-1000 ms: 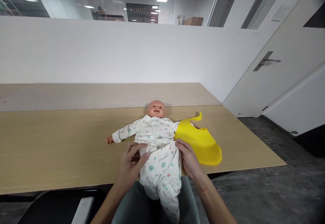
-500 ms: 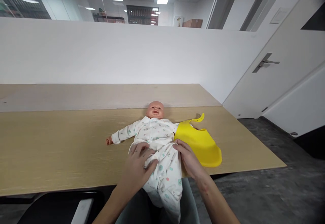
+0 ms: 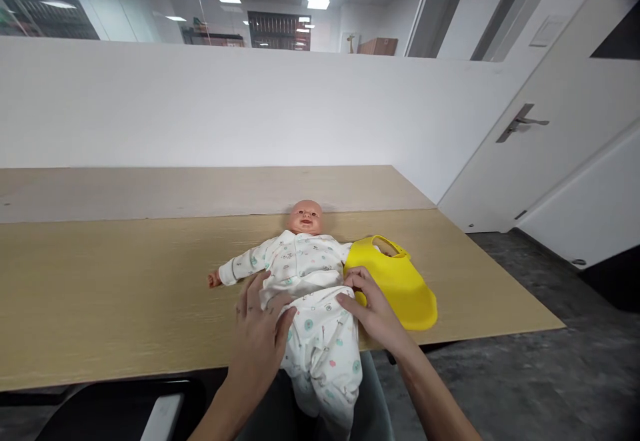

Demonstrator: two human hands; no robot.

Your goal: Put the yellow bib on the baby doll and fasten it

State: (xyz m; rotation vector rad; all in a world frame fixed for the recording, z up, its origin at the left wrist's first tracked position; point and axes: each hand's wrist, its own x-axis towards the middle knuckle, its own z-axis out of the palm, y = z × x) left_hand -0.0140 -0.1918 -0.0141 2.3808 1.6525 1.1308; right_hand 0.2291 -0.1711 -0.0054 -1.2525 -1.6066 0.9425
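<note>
A baby doll (image 3: pixel 305 217) lies on its back on the table, head away from me, in a white printed top (image 3: pixel 303 264) and matching trousers (image 3: pixel 323 334). Its legs hang over the near edge onto my lap. My left hand (image 3: pixel 260 324) rests at the doll's waist on the left, fingers spread, thumb by the trousers. At the other side, my right hand (image 3: pixel 373 307) has the trousers' waistband between bent fingers and thumb. Just beyond it lies a yellow bib (image 3: pixel 400 287), covering part of the doll's arm.
The wooden table (image 3: pixel 125 281) runs along a white wall (image 3: pixel 210 101) with glass above. A door (image 3: pixel 570 127) with a metal handle stands on the right. A black chair (image 3: pixel 120 414) is below the table at lower left.
My left hand has shifted left and its fingers have come off the trousers' front. My right hand has moved slightly up. The bib's raised strap has dropped down over its neck opening.
</note>
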